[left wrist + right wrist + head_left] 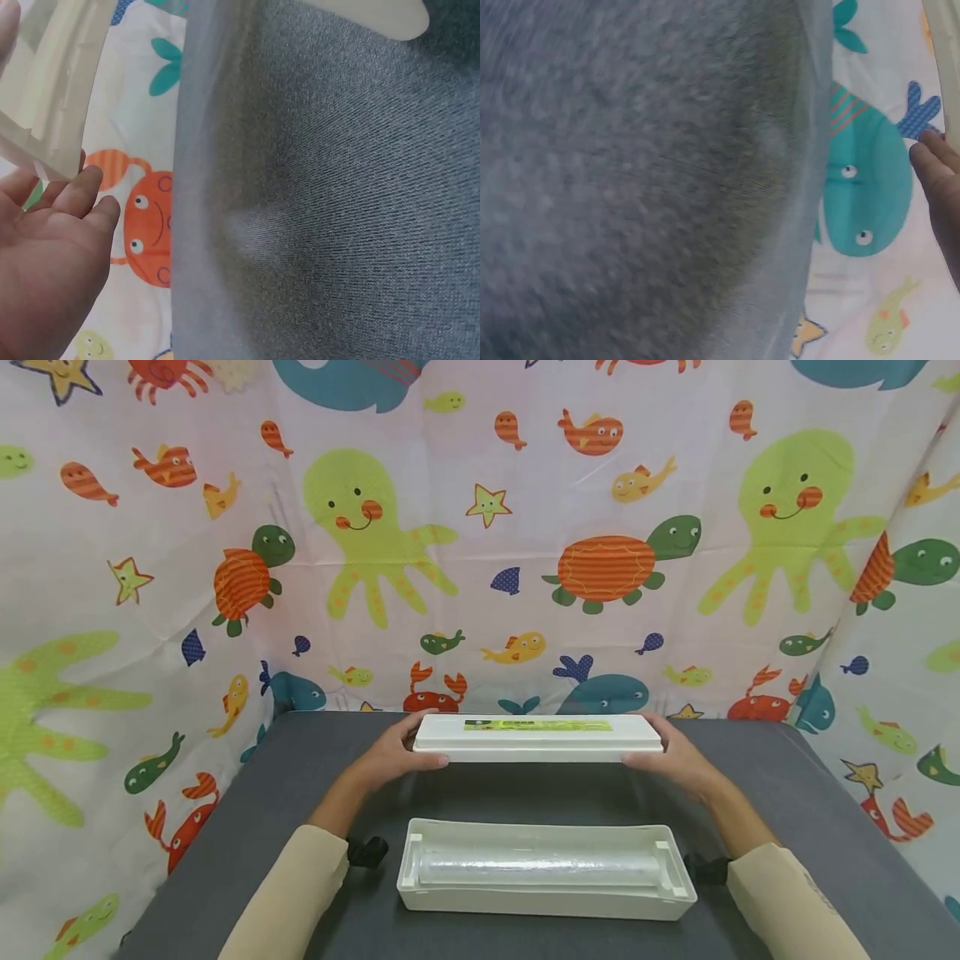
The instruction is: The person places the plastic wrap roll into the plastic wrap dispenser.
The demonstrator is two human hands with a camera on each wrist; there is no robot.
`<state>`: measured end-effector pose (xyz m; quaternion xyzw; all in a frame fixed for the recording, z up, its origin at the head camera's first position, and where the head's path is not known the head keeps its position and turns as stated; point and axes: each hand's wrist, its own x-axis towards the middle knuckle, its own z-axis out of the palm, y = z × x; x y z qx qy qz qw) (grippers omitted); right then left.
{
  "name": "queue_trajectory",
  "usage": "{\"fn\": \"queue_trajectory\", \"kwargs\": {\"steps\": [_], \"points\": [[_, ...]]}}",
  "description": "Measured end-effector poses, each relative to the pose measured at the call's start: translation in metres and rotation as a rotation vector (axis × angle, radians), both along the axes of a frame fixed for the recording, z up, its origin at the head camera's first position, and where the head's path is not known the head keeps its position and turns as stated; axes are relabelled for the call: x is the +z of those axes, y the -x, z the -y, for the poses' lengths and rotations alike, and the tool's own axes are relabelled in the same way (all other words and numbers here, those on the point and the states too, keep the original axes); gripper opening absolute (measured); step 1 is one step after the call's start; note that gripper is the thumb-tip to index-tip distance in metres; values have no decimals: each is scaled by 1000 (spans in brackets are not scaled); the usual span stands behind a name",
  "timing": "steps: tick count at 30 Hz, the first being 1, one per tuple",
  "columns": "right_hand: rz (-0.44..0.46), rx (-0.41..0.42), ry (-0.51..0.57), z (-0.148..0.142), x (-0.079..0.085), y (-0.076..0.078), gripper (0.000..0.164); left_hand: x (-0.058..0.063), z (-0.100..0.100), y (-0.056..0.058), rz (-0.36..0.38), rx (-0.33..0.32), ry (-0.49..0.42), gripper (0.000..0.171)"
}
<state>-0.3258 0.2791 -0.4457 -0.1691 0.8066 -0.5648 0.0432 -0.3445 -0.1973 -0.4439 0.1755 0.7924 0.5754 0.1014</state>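
Note:
Between them, my left hand (392, 753) and right hand (677, 758) grip the two ends of a long white box lid (538, 747) with a yellow-green label. It is raised over the far part of the table. In the left wrist view the hollow underside of the lid (64, 82) shows, the fingers at its end. The right wrist view catches only fingers of the right hand (943, 180) beside an edge of the lid (946, 60). Nearer to me, the white box base (547, 903) sits uncovered on the table, holding a roll of clear cling film (536, 866).
Dark grey cloth covers the table (360, 910). Behind it and at both sides hangs a curtain (480, 560) printed with sea animals. Black straps with small dark devices (367, 852) sit at both wrists, by the ends of the base.

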Motion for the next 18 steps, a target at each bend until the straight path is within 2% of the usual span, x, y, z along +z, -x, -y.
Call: {"fn": "queue_trajectory", "kwargs": {"steps": [5,11,18], "points": [[-7,21,30,2,10,-6,83,5,-2,-6,21,-45,-46,91],[16,40,-22,5,16,-11,98,13,-7,-13,20,-112,-57,107],[1,43,-57,7,18,-22,101,18,-10,-22,5,-119,-57,113]]}}
